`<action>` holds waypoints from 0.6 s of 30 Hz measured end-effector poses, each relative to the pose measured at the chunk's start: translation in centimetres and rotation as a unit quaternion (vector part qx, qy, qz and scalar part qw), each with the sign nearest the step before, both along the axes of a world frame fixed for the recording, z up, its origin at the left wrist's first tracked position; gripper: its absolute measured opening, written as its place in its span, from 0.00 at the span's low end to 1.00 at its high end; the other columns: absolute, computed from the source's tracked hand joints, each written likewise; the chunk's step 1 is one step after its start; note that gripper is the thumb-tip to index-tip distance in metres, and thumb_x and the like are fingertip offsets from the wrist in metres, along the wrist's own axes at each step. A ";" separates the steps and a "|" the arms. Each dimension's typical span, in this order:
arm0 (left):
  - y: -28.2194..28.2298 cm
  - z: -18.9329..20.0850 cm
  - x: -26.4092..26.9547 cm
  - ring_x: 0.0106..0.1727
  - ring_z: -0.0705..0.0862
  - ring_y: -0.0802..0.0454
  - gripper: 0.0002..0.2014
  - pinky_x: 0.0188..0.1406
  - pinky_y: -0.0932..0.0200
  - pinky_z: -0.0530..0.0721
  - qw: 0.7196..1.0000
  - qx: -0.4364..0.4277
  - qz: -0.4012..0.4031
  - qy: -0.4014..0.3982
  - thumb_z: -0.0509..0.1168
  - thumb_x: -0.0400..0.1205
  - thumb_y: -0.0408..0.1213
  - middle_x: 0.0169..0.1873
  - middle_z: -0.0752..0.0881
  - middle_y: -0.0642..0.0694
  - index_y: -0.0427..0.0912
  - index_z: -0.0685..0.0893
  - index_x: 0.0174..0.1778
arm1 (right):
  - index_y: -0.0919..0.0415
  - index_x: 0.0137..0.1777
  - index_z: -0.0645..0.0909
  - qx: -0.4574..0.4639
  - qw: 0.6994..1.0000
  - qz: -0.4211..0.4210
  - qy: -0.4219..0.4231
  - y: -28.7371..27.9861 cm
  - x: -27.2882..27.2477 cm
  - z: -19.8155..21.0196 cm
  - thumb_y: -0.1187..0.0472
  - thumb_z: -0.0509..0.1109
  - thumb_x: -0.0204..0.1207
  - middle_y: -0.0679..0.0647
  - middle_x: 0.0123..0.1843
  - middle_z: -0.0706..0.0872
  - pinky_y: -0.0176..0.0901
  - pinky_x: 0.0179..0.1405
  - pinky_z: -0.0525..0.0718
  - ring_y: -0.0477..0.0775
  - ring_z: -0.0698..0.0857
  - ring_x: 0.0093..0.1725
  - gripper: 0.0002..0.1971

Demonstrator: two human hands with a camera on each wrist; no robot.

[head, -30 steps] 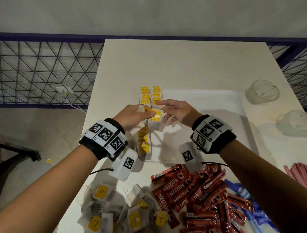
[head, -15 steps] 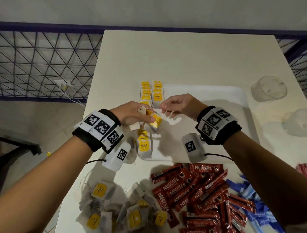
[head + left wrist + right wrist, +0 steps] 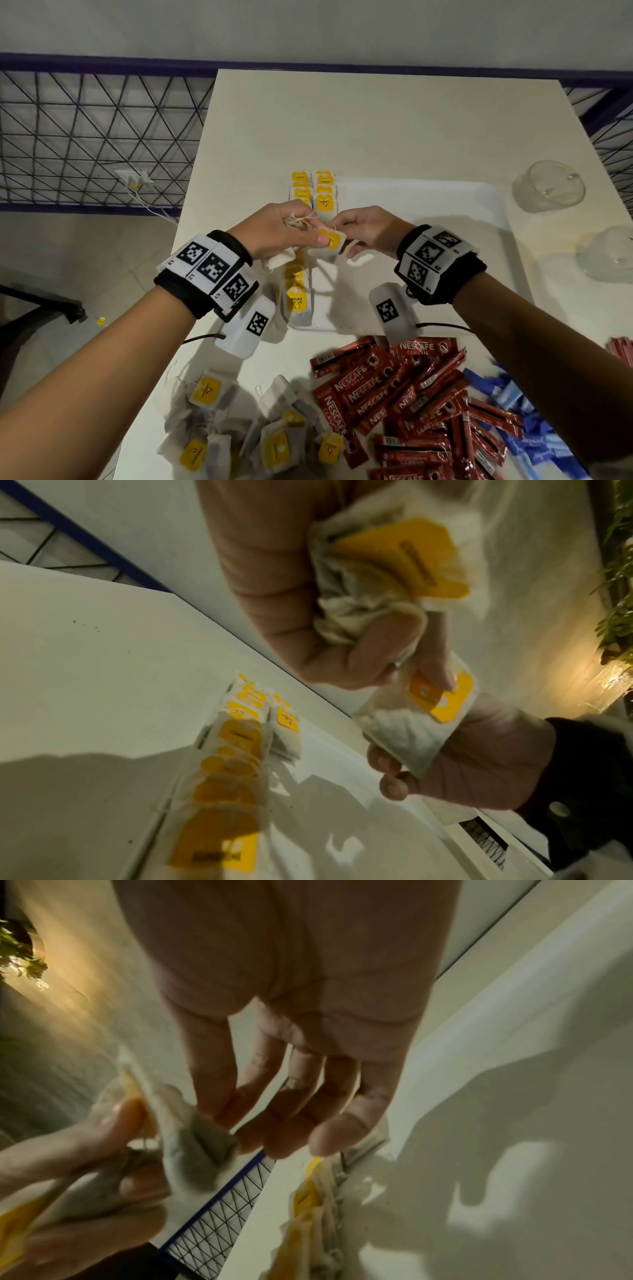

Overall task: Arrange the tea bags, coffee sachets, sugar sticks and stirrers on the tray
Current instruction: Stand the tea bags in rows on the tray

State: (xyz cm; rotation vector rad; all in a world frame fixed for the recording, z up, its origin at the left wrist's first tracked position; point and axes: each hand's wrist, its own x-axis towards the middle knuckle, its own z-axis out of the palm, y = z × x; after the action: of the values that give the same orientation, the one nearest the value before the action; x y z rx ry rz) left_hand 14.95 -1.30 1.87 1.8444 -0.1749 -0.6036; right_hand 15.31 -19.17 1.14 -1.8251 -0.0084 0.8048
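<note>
Our left hand is squeezed around a small bunch of tea bags, and its thumb presses the yellow tag of one tea bag that sticks out toward the right. Our right hand meets it over the near left part of the tray, and its fingers are curled under that same bag to take it. We think a tea bag is very light, soft and floppy, and its thin paper could rip if we pull hard. Strings are tangled on top of the bunch, so a string may drag another bag along. The best place to hold, we think, is the stiff tag or the bag's flat edges, with a gentle pinch. The tray is white and shallow. It holds only tea bags: a short double row at its far left corner and a line at its near left side, each bag leaning on the next. The rest of the tray has nothing on it. On the counter, near us, lie a loose pile of tea bags, red coffee sachets to its right, and blue sticks further right. Two clear cups stand right of the tray, and we cannot tell if anything is in them.
</note>
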 end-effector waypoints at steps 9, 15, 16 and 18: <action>-0.3 0.5 -0.9 0.18 0.76 0.63 0.06 0.20 0.74 0.74 0.995 -0.045 0.061 0.072 0.70 0.75 0.29 0.16 0.81 0.53 0.44 0.82 0.38 | 0.60 0.42 0.82 0.012 0.999 -0.011 0.035 0.4 -1.5 0.1 0.65 0.65 0.78 0.53 0.32 0.84 0.30 0.32 0.78 0.43 0.80 0.30 0.06; -0.3 0.2 -1.0 0.15 0.75 0.63 0.06 0.15 0.73 0.72 0.991 -0.040 0.108 0.068 0.69 0.77 0.29 0.14 0.80 0.53 0.43 0.81 0.39 | 0.61 0.45 0.81 0.059 0.996 -0.065 0.012 -0.1 -1.9 0.7 0.67 0.65 0.78 0.55 0.36 0.83 0.39 0.42 0.80 0.51 0.82 0.38 0.04; -0.3 0.1 -1.0 0.15 0.75 0.63 0.06 0.16 0.73 0.72 0.991 -0.035 0.111 0.063 0.69 0.77 0.29 0.14 0.80 0.54 0.44 0.81 0.39 | 0.60 0.44 0.81 0.063 0.995 -0.071 0.009 0.0 -2.0 0.7 0.66 0.66 0.78 0.55 0.36 0.83 0.40 0.43 0.80 0.51 0.82 0.38 0.03; -0.3 -0.4 -0.8 0.16 0.75 0.64 0.06 0.19 0.73 0.73 0.992 -0.019 0.113 0.053 0.70 0.77 0.31 0.15 0.81 0.54 0.44 0.81 0.38 | 0.58 0.41 0.81 0.039 0.997 -0.070 -0.019 0.4 -2.2 0.7 0.60 0.69 0.76 0.53 0.35 0.83 0.41 0.44 0.80 0.51 0.82 0.39 0.04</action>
State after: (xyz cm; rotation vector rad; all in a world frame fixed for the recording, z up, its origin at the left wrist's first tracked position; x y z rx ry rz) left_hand 14.11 -1.65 1.46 1.7605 0.0910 -0.5335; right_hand 13.16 -18.81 1.86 -1.7464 0.0620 0.6632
